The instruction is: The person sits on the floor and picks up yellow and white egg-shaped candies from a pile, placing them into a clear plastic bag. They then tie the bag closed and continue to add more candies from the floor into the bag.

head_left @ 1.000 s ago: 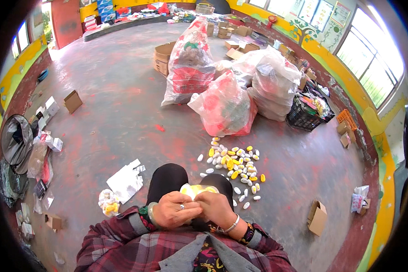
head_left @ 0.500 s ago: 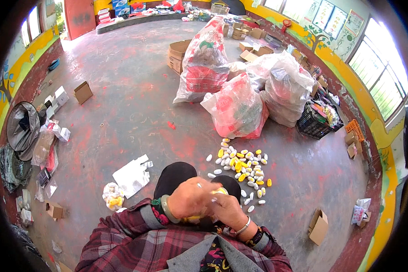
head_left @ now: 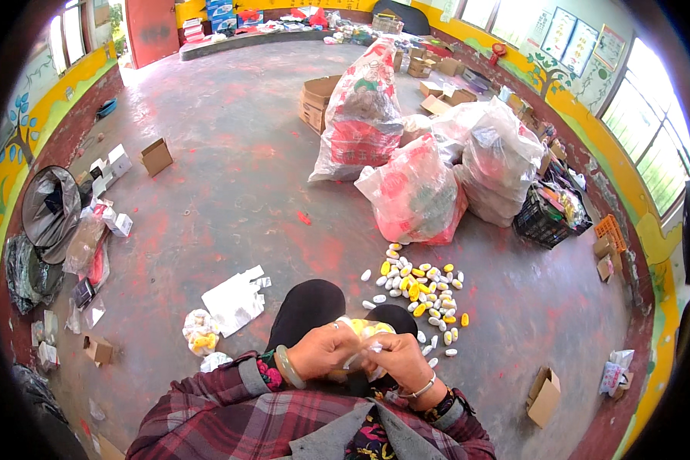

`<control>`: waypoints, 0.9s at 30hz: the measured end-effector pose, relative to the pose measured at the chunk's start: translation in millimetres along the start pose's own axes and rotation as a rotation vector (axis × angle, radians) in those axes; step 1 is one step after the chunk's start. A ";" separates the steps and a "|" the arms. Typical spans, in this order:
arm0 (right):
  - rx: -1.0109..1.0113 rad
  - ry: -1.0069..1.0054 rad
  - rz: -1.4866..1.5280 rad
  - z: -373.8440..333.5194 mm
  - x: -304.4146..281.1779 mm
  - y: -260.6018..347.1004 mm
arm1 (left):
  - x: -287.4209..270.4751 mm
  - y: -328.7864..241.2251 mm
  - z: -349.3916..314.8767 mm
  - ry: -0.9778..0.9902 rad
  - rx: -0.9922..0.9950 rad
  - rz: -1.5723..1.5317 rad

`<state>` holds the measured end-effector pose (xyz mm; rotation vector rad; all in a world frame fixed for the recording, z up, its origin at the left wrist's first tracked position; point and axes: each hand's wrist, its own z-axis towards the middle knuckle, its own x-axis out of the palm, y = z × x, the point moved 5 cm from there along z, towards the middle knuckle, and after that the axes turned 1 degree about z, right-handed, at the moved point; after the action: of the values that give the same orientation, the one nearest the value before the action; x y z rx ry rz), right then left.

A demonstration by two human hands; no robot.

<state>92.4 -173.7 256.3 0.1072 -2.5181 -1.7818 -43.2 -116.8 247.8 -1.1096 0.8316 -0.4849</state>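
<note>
Over my lap, between my dark-trousered knees, is a clear plastic bag (head_left: 366, 328) with yellow and white pieces showing inside. My left hand (head_left: 318, 354) pinches the left side of its upper part, fingers closed. On the other side my right hand (head_left: 401, 360) is closed on a whitish, gathered bit of the same bag. The lower part of the bag is partly hidden by my hands. Just beyond my right knee a loose pile of white and yellow oval pieces (head_left: 422, 290) lies on the floor. Left of my knees sits a filled clear bag (head_left: 201, 333) of similar pieces.
Flat white plastic bags (head_left: 234, 299) lie left of my knees. Large stuffed sacks (head_left: 414, 192) stand ahead, beside a black crate (head_left: 544, 218). A cardboard box (head_left: 543, 396) is at the right. White small boxes (head_left: 115, 165) line the left side.
My hands, blurred and close together before, have moved apart and lower, so the bag between them shows more. The whole view has shifted slightly.
</note>
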 end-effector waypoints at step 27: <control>-0.460 -0.201 -0.688 -9.9 -4.4 40.2 | 6.2 1.4 4.4 -0.164 -0.066 0.045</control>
<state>96.6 -169.3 297.5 0.9016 -2.2588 -2.6883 -36.0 -118.1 245.4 -1.1720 0.7311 -0.3259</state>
